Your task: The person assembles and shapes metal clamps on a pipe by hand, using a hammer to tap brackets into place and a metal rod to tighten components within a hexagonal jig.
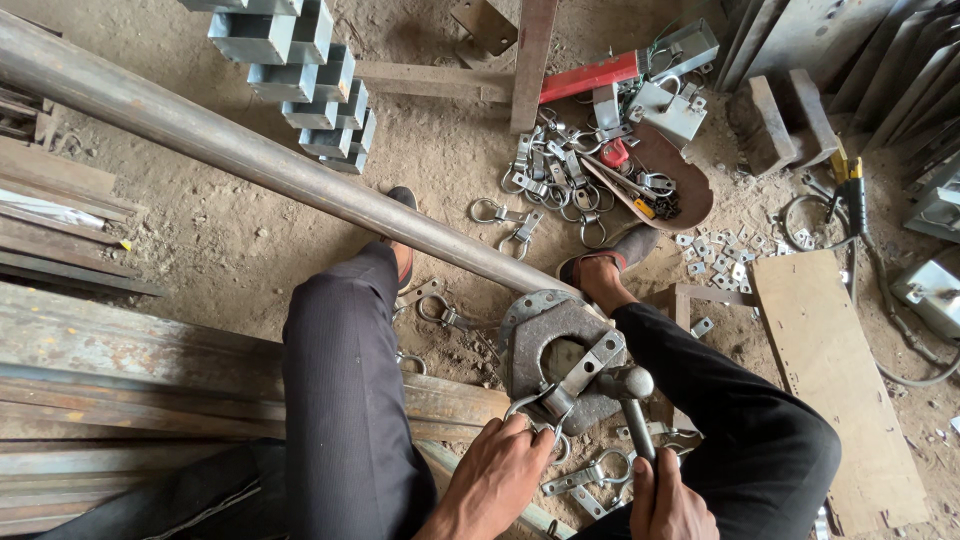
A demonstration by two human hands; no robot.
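My left hand (495,470) grips a metal clamp piece (572,382), a flat strap with a wire ring, and holds it on a heavy round steel block (545,335) between my legs. My right hand (665,505) is closed around the handle of a hammer (630,395), whose head rests at the strap's right end on the block. Similar ring clamps (590,475) lie on the ground just below the block, between my hands.
A long steel pipe (250,155) runs diagonally from upper left to the block. A pile of ring clamps (550,175) and a rusty bowl (675,185) lie ahead. Square metal boxes (310,85) stand at top, a wooden board (830,380) at right, steel bars (120,370) at left.
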